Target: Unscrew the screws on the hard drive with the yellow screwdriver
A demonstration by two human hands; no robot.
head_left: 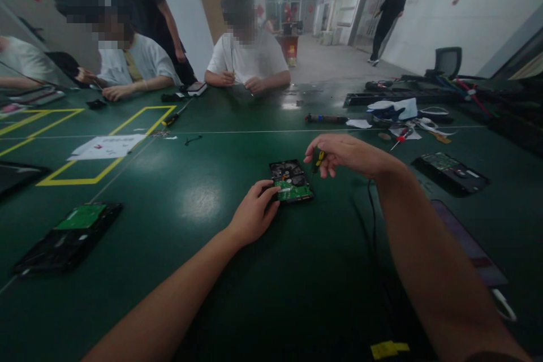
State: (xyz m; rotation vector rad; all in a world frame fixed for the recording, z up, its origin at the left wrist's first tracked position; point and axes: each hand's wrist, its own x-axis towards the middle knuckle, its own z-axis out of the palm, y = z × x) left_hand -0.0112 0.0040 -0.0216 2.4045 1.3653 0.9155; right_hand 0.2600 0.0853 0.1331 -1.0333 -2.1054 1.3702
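On the dark green table [237, 305] lies a hard drive [288, 171], its green circuit board [293, 192] facing up. My left hand [257, 209] grips the drive's left side, fingertips touching the edge of the board. Over the right edge of the drive, my right hand [335, 155] holds a screwdriver [319, 159] with a yellow and black handle. The screwdriver's shaft points down toward the board's right corner; whether its tip touches a screw I cannot tell.
Other hard drives lie left [70, 237] and right [452, 172]. A phone [466, 243] rests beside my right forearm, near a black cable [373, 215]. Farther back are another screwdriver [172, 119], a red-handled screwdriver [403, 137] and a paper sheet [106, 147]. Several people sit or stand beyond.
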